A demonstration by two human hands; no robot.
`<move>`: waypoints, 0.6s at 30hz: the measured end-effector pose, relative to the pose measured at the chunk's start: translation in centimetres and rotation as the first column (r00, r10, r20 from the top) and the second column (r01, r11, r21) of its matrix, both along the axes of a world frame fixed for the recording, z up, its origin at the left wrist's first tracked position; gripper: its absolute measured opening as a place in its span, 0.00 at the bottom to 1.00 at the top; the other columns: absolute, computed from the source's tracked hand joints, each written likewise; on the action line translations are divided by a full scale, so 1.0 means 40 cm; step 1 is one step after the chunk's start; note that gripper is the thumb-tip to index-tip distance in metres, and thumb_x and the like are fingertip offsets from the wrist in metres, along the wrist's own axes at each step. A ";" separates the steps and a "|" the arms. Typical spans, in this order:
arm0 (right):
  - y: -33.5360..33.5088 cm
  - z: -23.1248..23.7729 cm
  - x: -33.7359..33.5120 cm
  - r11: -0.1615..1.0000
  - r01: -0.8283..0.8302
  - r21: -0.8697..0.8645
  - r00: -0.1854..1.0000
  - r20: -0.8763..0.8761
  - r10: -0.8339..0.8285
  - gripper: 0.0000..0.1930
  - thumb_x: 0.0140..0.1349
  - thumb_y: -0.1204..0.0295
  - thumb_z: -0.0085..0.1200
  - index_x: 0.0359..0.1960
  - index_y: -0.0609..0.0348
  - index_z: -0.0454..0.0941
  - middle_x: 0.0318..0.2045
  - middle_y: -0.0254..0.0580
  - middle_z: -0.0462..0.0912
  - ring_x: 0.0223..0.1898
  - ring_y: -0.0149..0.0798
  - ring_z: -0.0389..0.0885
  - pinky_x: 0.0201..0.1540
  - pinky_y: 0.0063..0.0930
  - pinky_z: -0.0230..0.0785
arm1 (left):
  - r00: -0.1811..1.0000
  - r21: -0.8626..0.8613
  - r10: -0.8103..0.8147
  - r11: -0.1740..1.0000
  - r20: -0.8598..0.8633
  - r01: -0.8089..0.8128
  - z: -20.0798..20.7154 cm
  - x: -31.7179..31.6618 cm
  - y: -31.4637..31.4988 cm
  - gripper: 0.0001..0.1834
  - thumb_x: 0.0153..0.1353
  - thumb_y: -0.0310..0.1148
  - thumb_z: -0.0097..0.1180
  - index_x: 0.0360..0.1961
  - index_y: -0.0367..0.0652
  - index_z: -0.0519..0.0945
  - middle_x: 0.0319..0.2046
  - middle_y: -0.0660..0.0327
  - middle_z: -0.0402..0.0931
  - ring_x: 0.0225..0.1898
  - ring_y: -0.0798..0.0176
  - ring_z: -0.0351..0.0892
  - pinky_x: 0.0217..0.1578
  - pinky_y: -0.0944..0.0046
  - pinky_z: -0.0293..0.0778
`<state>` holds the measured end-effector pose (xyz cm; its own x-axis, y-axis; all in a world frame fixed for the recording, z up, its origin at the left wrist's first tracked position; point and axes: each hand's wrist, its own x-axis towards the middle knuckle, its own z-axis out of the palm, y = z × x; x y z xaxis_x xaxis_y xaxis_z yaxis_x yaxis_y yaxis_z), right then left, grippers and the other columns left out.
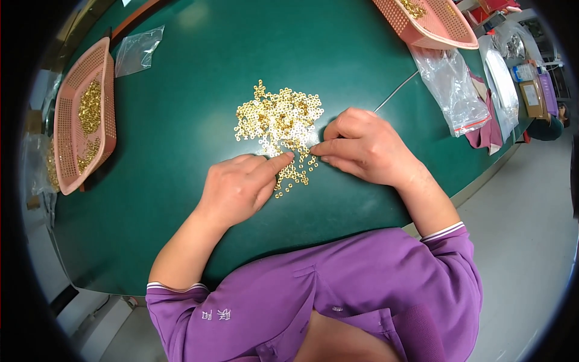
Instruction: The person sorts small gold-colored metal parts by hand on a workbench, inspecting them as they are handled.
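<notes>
Rings [282, 116] lie inward from the near edge of the counter [181, 96]; I judge few separated, most remaining. Left hand [232, 187] and right hand [372, 148] extend index fingers, others partly curled; any grip I cannot tell.

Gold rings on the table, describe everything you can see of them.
The small gold rings look metallic and shiny, each with a hole in its middle. They lie loose on the green tabletop, crowded densely at the far side, sparser nearer. Fingertips of the left hand and right hand appear to touch the nearer ones.
</notes>
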<state>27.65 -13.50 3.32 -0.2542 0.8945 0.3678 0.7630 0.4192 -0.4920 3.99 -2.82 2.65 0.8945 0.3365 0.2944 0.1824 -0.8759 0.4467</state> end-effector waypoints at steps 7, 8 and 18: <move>0.002 0.003 -0.010 1.000 -0.014 0.004 1.000 0.018 0.014 0.13 0.46 0.71 0.65 0.37 0.48 0.85 0.31 0.29 0.76 0.36 0.37 0.75 0.38 0.33 0.69 | 0.998 0.005 -0.035 0.999 -0.052 0.035 0.007 -0.002 0.002 0.20 0.48 0.25 0.60 0.44 0.54 0.83 0.17 0.66 0.68 0.21 0.62 0.73 0.21 0.62 0.70; 0.004 0.005 -0.013 1.000 -0.026 0.002 0.999 0.035 0.026 0.13 0.46 0.70 0.65 0.37 0.48 0.85 0.31 0.28 0.76 0.36 0.37 0.75 0.39 0.33 0.68 | 0.997 0.011 -0.042 0.999 -0.057 0.043 0.006 -0.003 0.005 0.19 0.50 0.26 0.61 0.45 0.55 0.83 0.18 0.67 0.69 0.22 0.64 0.75 0.21 0.63 0.71; 0.000 0.003 -0.008 0.999 -0.046 -0.004 0.998 0.045 0.046 0.10 0.49 0.69 0.63 0.36 0.45 0.84 0.32 0.26 0.75 0.38 0.35 0.74 0.39 0.32 0.66 | 0.996 0.005 -0.049 0.999 -0.080 0.050 0.013 0.000 0.005 0.18 0.50 0.26 0.60 0.44 0.54 0.83 0.19 0.67 0.73 0.23 0.62 0.76 0.22 0.62 0.72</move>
